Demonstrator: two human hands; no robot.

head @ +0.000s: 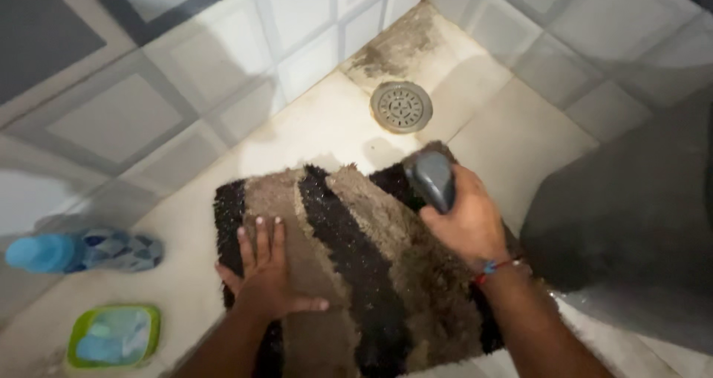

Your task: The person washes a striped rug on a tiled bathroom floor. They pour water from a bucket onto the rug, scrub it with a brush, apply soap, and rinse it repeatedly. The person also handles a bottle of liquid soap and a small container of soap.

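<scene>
Beside the rug — a blue bottle, green soap dish, floor drain.

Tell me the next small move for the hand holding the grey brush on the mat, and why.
Probably draw the grey brush in the right hand back along the striped mat toward the body. The brush sits at the mat's far edge near the floor drain, and the left hand lies flat, pinning the mat.
</scene>
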